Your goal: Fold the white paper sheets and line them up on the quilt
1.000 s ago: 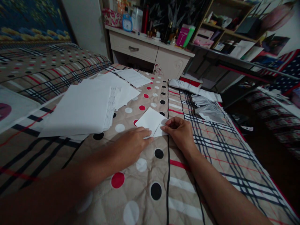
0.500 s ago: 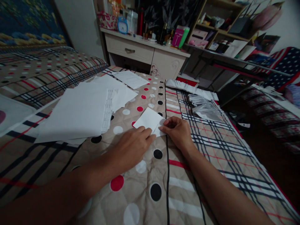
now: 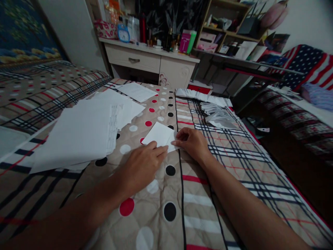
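A small folded sheet of white paper (image 3: 158,134) lies on the patterned quilt in front of me, a crease or overlapping edge running across its right part. At its near edge, my left hand (image 3: 145,158) presses down with fingers curled and held together. The thumb and forefinger of my right hand (image 3: 192,142) pinch the paper's right corner. To the left rests a broad stack of white sheets (image 3: 78,128), some with printed lines along the edge. Farther right is a pile of small folded papers (image 3: 218,116), fanned out.
A long row of folded papers (image 3: 203,95) lies beyond that pile. Another sheet (image 3: 136,91) is at the back of the quilt (image 3: 148,229). Past the bed stand a white dresser (image 3: 132,59) with a blue clock (image 3: 123,33) and a shelf unit (image 3: 229,33).
The view has turned slightly right, so everything sits a little farther left. Both hands stay on the folded paper, with hardly any movement against it.
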A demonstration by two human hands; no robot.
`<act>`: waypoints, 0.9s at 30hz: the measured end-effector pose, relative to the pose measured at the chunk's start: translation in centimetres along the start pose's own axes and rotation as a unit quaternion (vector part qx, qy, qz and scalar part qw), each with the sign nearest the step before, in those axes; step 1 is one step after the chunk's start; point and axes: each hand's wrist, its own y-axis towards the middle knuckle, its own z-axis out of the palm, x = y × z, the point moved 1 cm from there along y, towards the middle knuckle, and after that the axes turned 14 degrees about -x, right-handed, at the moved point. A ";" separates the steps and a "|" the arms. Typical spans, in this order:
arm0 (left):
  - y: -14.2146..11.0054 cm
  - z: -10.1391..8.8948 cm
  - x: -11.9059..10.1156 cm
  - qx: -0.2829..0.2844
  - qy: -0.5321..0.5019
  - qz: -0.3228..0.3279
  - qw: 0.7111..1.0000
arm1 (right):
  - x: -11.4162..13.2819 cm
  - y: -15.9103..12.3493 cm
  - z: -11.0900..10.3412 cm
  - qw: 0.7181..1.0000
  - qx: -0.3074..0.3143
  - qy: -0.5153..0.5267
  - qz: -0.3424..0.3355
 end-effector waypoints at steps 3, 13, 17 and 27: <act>-0.1 0.2 0.1 -0.009 0.005 0.003 1.000 | -0.4 0.5 -0.8 0.999 0.024 -0.031 -0.013; -0.2 0.2 0.2 -0.029 0.000 0.013 0.999 | -1.5 1.1 -1.9 0.996 0.077 -0.026 -0.043; -0.4 0.3 0.2 -0.039 -0.011 0.012 0.999 | -2.2 1.2 -2.1 0.997 0.062 -0.035 -0.030; -0.1 1.0 0.7 -0.127 -0.046 -0.012 0.991 | -1.4 0.9 -2.6 0.993 0.105 0.031 0.052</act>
